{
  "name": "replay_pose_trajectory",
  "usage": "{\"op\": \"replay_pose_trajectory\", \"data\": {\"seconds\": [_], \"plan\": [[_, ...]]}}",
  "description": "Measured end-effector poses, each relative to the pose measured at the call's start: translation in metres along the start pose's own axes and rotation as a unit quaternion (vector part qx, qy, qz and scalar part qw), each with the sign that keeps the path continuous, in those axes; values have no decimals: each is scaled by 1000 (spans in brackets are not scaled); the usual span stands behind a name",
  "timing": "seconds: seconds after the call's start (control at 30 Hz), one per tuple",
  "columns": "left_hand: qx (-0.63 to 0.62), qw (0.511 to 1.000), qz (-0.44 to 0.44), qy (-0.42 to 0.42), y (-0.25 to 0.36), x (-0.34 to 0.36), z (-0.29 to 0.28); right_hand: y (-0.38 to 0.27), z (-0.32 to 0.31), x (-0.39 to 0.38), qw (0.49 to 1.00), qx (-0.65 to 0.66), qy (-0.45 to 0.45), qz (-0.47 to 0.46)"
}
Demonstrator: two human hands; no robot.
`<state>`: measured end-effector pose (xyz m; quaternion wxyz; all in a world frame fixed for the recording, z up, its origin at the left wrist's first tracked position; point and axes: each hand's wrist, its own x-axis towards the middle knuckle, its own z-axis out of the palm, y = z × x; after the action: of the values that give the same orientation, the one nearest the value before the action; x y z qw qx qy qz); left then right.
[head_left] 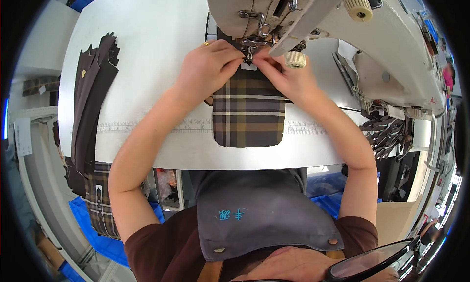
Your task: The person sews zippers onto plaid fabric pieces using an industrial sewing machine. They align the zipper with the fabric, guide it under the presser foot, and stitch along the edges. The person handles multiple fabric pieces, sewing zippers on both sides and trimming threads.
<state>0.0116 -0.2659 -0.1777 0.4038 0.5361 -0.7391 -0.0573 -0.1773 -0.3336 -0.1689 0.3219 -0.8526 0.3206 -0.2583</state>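
A brown plaid fabric piece [248,122] with rounded near corners lies flat on the white sewing table, its far end under the presser foot [249,55] of a sewing machine [391,42]. Just left of the foot, my left hand [208,66] has thumb and forefinger closed on the fabric's far edge. My right hand [290,76] pinches it from the other side, close to the needle. Part of the right hand is hidden behind a machine bar and a cream knob [295,60]. Dark material shows beneath the fingers, its exact layering hard to make out.
Dark fabric strips [93,91] lie piled at the left, above plaid pieces [102,198] hanging over the edge. Metal scissors [345,73] rest right of the machine needle. More dark strips [389,135] bunch at the right edge. A blue bin [98,243] stands below left.
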Motion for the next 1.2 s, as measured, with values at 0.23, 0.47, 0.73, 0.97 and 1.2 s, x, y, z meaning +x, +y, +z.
{"op": "replay_pose_trajectory", "data": {"seconds": [0.23,0.47,0.73,0.97,1.2], "plan": [[-121,982,-145,0,8,3,1,-24,0,-51,934,-177,-38,-309],[-275,928,-188,-168,-27,24,-24,-44,35,-22,952,-76,71,-289],[-161,966,-185,-85,7,18,-19,-23,1,-45,940,-133,-5,-315],[-146,965,-194,-95,7,21,-20,-20,3,-47,926,-171,-40,-333],[-128,968,-190,-105,9,20,-23,-23,6,-44,920,-178,-50,-345]]}}
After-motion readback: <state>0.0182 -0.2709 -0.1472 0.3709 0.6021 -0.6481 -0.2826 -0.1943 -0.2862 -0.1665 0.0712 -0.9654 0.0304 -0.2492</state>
